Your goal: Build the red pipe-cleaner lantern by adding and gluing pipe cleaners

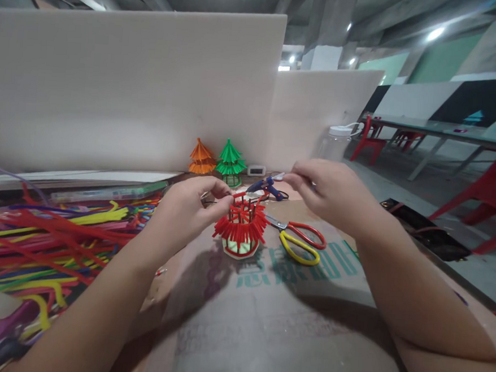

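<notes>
A small pavilion-like model (241, 231) with a red pipe-cleaner fringe and upright posts stands on the covered table. My left hand (199, 208) is at its upper left, thumb and finger pinching a short red pipe-cleaner piece (239, 195) at the top of the posts. To the right and higher, my right hand (326, 188) is closed in a pinch. Whatever its fingertips may hold is too small to name. Behind the model lies a blue glue gun (269, 186), partly beyond my right fingertips. Scissors (299, 240) with one red and one yellow handle lie beside the model.
Many coloured pipe cleaners (49, 234) are heaped on the left. An orange tree-like model (202, 157) and a green one (231, 159) stand by the white partition (131, 87). A small digital display (256, 171) and a lidded clear jug (338, 141) are at the back.
</notes>
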`<state>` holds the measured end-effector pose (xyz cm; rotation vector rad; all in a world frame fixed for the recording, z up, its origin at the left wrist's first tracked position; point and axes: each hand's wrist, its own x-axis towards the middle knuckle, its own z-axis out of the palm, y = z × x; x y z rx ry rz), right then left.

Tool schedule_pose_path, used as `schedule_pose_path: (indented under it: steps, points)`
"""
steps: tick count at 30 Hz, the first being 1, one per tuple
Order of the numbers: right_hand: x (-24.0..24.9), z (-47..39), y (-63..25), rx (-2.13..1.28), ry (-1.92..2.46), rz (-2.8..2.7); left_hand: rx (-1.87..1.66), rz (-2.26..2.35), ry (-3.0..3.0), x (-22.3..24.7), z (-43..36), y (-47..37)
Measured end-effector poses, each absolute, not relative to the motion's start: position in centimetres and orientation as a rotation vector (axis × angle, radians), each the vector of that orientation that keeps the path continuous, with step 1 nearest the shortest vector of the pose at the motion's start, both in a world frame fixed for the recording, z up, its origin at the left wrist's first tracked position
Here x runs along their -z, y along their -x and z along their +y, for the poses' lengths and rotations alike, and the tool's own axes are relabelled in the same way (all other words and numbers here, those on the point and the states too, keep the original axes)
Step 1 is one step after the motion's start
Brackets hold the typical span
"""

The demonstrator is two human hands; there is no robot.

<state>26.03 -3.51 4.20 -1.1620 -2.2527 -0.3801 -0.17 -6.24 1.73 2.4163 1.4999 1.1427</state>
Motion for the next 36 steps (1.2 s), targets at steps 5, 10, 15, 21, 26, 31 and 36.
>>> schedule_pose_path:
  steps: [5, 10, 15, 21, 26, 31, 36]
  points:
    - [-4.2, -2.7, -27.1, 0.398, 1.112, -2.136, -1.114, 1.477, -2.446, -1.8, -6.3, 0.2]
    - [-3.1, -3.1, -25.2, 0.249, 0.959, -2.071, -1.103, 1.431, -2.459, -1.7, -6.2, 0.0]
    - [-1.7, -3.5, -23.1, 0.237, 0.633, -2.208, -1.118, 1.356, -2.530, -1.5, -6.1, -0.4]
    - [0.0, -3.0, -21.9, 0.253, 0.533, -2.229, -1.134, 1.296, -2.505, -1.1, -5.9, -0.6]
    - [0.5, -3.0, -21.4, 0.243, 0.512, -2.162, -1.102, 1.292, -2.486, -0.8, -5.5, -0.6]
    - [0.7, -3.1, -21.2, 0.254, 0.554, -2.186, -1.069, 1.308, -2.477, -0.5, -5.2, -0.8]
    - [0.9, -2.8, -21.2, 0.229, 0.611, -2.178, -1.106, 1.301, -2.489, -0.3, -5.1, -0.7]
